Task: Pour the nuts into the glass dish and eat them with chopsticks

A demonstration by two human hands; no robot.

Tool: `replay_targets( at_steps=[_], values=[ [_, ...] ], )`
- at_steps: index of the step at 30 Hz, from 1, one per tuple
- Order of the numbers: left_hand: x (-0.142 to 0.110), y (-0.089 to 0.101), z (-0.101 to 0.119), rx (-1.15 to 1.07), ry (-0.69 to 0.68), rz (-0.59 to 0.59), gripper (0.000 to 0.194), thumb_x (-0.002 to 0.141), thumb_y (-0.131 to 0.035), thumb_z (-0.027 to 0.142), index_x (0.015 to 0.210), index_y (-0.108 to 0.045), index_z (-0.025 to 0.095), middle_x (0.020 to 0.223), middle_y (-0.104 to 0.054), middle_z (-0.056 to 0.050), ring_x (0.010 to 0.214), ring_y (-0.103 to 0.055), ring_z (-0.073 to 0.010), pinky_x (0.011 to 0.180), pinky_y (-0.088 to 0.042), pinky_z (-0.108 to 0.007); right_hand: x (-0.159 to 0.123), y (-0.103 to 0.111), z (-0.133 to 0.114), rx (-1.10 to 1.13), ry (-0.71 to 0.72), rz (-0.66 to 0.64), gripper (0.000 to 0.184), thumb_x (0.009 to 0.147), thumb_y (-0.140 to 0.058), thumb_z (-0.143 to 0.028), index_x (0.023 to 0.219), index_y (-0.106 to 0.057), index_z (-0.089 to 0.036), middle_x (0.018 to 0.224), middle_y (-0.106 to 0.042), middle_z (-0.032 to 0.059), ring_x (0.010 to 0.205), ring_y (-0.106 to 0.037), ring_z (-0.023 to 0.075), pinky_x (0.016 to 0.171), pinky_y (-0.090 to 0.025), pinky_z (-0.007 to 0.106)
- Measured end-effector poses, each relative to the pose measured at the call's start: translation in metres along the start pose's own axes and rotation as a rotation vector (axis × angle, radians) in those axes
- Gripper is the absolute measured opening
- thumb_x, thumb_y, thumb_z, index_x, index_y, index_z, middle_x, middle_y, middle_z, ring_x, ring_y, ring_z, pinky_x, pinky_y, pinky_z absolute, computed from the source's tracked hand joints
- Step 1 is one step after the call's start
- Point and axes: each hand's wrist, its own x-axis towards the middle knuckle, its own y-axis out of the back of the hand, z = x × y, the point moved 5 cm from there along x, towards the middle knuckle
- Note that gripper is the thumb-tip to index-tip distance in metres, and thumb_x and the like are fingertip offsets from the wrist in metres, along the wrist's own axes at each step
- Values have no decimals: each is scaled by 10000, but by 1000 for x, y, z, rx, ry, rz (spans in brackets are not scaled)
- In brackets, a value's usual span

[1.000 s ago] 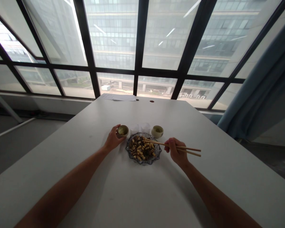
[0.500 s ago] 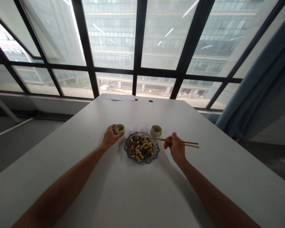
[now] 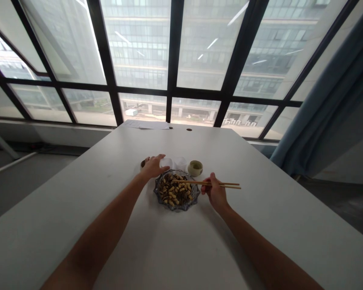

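The left hand [image 3: 153, 166], thumb and fingers parted around a clear cup [image 3: 167, 162], contact unclear, should close gently lest the cup tip, while the right hand [image 3: 215, 193], closed on chopsticks [image 3: 231, 185], should steady their tips over the glass bowl [image 3: 184, 208] to its left.

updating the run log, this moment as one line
left hand: open, nearest clear cup | right hand: holds chopsticks over glass bowl
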Motion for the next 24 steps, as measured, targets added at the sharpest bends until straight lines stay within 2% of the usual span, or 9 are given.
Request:
replay_targets(
  at_steps=[2, 4, 7, 10, 14, 17, 20, 24],
  values=[
    [-1, 3, 2, 22, -55, -1, 623, 690, -801, 443, 1241, -596, 235, 1177, -692, -113, 1149, -598, -372, 1107, -263, -582, -1, 0, -1, 21, -3, 15, 575, 697, -672, -750, 616, -585, -188, 447, -577, 27, 370, -515, 144, 353, -430, 255],
    [-5, 9, 4, 41, -138, 23, 648, 686, -816, 392, 1267, -573, 237, 1198, -683, -103, 1153, -595, -343, 1118, -272, -536, -3, 1, -2, 44, 19, 40, 576, 695, -680, -749, 624, -591, -184, 451, -575, 19, 378, -517, 139, 365, -429, 251],
    [-11, 16, 6, 44, -234, 63, 679, 680, -828, 307, 1295, -552, 223, 1268, -643, -109, 1178, -573, -321, 1097, -335, -463, -8, 2, -8, 19, 114, 72, 562, 766, -637, -729, 662, -606, -178, 475, -587, 10, 403, -533, 134, 407, -446, 252],
    [-15, 15, 5, 52, -272, 76, 687, 682, -829, 287, 1303, -545, 216, 1262, -641, -113, 1181, -564, -322, 1080, -369, -451, -12, 1, -13, -44, 179, 68, 546, 839, -582, -697, 685, -612, -174, 487, -592, 9, 420, -544, 135, 439, -454, 258],
    [-16, 13, 2, 123, -214, 75, 682, 722, -797, 372, 1321, -515, 213, 1273, -641, -116, 1209, -566, -315, 1139, -311, -468, -13, 0, -14, -59, 199, 65, 555, 846, -567, -700, 690, -610, -169, 487, -591, 8, 415, -544, 137, 434, -451, 260],
    [-13, 15, 0, 179, -71, 9, 631, 793, -708, 479, 1321, -494, 208, 1225, -675, -114, 1203, -591, -294, 1165, -256, -495, -10, 2, -13, -43, 201, 84, 571, 838, -563, -712, 677, -598, -166, 472, -579, 3, 388, -527, 132, 408, -441, 256],
    [-8, 17, 6, 222, 30, -69, 652, 798, -673, 544, 1319, -491, 197, 1212, -688, -124, 1229, -574, -315, 1165, -212, -551, -6, 6, -12, -30, 196, 96, 570, 840, -558, -710, 670, -589, -167, 461, -570, 1, 372, -519, 131, 383, -432, 252],
    [6, 9, 32, 237, -26, -130, 654, 829, -615, 562, 1349, -483, 189, 1402, -564, -148, 1339, -468, -333, 1176, -159, -566, 0, 13, -14, -42, 194, 103, 566, 826, -574, -709, 659, -590, -168, 458, -574, 6, 365, -524, 133, 366, -425, 247]
  ],
)
